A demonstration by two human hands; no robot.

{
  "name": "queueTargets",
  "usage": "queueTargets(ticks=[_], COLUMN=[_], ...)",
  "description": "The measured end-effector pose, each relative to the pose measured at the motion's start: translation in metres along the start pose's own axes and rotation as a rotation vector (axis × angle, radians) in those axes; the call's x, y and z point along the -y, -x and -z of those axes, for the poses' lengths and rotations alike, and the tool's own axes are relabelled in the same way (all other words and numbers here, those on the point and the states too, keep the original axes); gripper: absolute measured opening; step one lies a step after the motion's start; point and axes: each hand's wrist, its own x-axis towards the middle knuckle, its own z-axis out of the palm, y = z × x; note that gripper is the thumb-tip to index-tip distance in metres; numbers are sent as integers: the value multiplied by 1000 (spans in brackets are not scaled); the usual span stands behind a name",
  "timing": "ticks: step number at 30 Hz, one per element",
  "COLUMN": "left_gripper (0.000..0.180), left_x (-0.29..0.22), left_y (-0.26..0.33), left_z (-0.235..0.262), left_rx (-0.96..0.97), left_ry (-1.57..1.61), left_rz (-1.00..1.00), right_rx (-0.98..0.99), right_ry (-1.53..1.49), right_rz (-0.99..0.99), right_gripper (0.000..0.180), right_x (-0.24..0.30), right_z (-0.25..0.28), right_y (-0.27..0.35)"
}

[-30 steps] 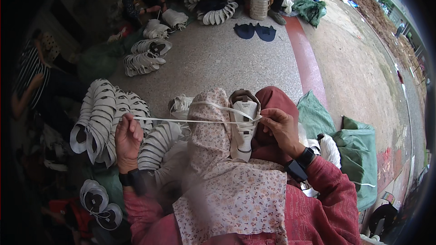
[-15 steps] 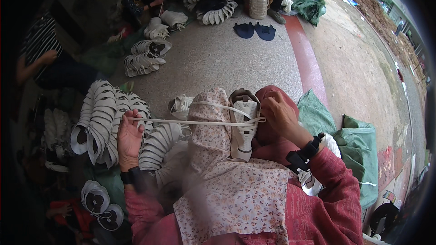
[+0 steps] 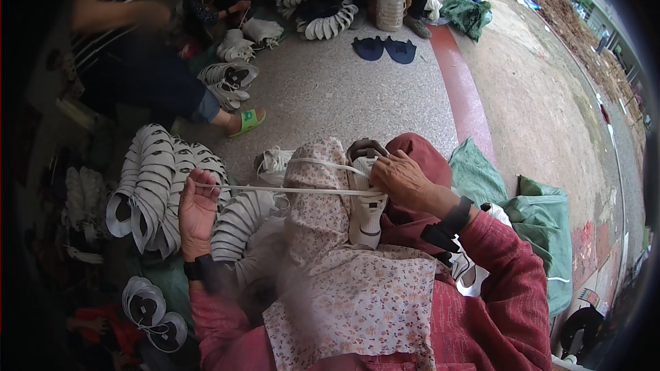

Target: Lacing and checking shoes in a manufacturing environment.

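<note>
Now, head view: we see left hand (image 3: 198,214) at centre left, fingers curled around taut white lace (image 3: 289,190). Right hand (image 3: 402,180) at centre, fingertips pressed on white shoe (image 3: 366,209) lying on floral-cloth lap (image 3: 357,302). Lace runs from left hand to shoe. Stacked white soles (image 3: 148,185) just left of left hand.

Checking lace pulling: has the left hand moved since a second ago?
Hardly: the left hand still holds the taut lace beside the stacked shoes.
</note>
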Motion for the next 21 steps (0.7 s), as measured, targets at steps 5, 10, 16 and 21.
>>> queueTargets(ticks=[5, 10, 16, 21], left_gripper=[32, 29, 25, 26], left_x=[5, -5, -39, -63], left_y=[2, 1, 12, 23], left_z=[2, 24, 70, 90], left_rx=[-82, -38, -23, -28], left_ry=[71, 198, 447, 466], left_rz=[-14, -11, -73, -140], right_rx=[-113, -40, -212, -465], right_ry=[-616, -1215, -1411, -1796], right_rz=[-292, -566, -301, -274], right_gripper=[19, 30, 24, 16], right_x=[-15, -16, 6, -22], right_z=[-3, 0, 24, 75], right_y=[-21, -22, 12, 72])
